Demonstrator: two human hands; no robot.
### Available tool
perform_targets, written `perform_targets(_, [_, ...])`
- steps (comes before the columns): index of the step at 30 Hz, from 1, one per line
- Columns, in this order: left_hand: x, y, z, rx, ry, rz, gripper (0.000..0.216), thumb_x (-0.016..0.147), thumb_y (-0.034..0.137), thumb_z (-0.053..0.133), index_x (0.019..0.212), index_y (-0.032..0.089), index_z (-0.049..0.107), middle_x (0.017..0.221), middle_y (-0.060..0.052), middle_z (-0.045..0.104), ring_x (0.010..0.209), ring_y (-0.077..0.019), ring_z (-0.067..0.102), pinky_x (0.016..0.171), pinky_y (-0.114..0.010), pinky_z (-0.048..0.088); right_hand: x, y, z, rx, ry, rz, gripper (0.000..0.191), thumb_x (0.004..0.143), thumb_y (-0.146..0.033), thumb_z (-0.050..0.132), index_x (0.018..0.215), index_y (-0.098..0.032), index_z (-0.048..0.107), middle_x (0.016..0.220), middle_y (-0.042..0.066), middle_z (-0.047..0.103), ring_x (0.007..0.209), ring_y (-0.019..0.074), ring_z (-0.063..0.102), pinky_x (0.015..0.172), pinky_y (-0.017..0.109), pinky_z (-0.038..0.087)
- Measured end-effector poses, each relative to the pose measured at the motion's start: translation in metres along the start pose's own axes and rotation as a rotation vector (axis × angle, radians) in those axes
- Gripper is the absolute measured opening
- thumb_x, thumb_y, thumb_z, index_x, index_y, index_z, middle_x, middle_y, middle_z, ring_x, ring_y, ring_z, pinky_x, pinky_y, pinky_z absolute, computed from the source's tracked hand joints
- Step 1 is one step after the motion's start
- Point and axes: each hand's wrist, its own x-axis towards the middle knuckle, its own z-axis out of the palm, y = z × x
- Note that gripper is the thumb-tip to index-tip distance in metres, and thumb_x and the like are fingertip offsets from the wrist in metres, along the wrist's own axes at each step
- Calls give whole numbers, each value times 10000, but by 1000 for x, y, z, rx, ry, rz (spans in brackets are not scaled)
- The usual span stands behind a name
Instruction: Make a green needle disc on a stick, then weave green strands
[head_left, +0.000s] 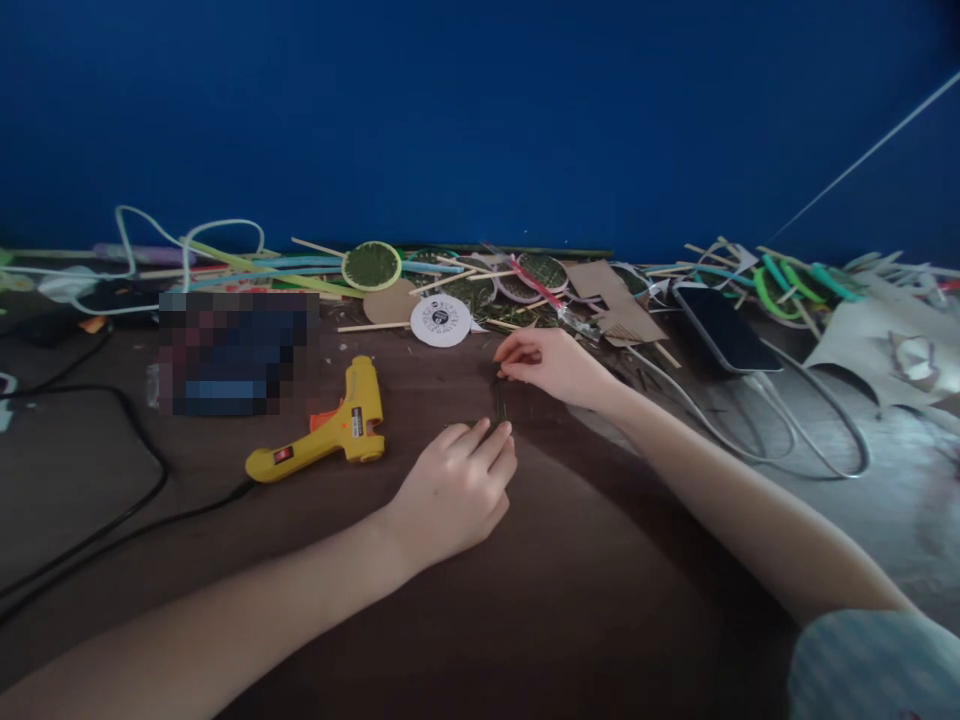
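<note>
by the right hand [555,362], its fingertips drawn together, the far end of a thin green strand [502,400] is pinched; whether the left hand [459,490], at the near end, grips it cannot be told. a yellow glue gun [364,400] is laid leftward, a white printed disc [439,321] beyond.

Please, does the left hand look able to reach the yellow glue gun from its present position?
Probably yes. The left hand is to the right of the yellow glue gun, and nothing visible stands on the tabletop between them.
</note>
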Motion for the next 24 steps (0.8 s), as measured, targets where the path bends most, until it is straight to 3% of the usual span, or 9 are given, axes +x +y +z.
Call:
perform_targets(4, [1,0,0,-5,-13,-3,322,753,123,454,1005,64,644,1108,-133,657,980,-254,628,794,-363,496,5,3,8,87,131,-86,91,723,-110,559,787,-174,565,761,20,651,743,146,646,738,304,514])
perform_targets(11, [0,0,-1,-11,-14,-5,316,761,129,457,1004,57,647,1110,-135,656,984,-262,627,789,-363,495,8,10,6,206,127,-131,72,744,-141,554,809,-172,553,783,25,637,769,140,637,773,309,514])
perform_targets(16, [0,0,-1,-9,-13,-14,322,753,118,460,1013,71,645,1114,-125,656,983,-245,628,804,-360,492,5,6,-2,46,68,-25,119,744,-124,537,852,-168,563,736,12,620,598,112,591,577,261,493])
perform_targets(20, [0,1,0,-1,-4,-22,323,746,121,465,1007,81,649,1100,-118,664,974,-243,633,801,-357,495,3,1,-5,-101,-30,17,124,735,-97,530,811,-161,604,685,8,617,597,110,574,579,251,465])
perform_targets(24, [0,1,0,-2,4,-15,324,747,121,462,1003,61,651,1091,-128,666,971,-254,634,791,-361,502,0,-4,-5,-276,-4,-5,99,749,-126,542,725,-171,627,687,12,634,621,117,560,612,252,427])
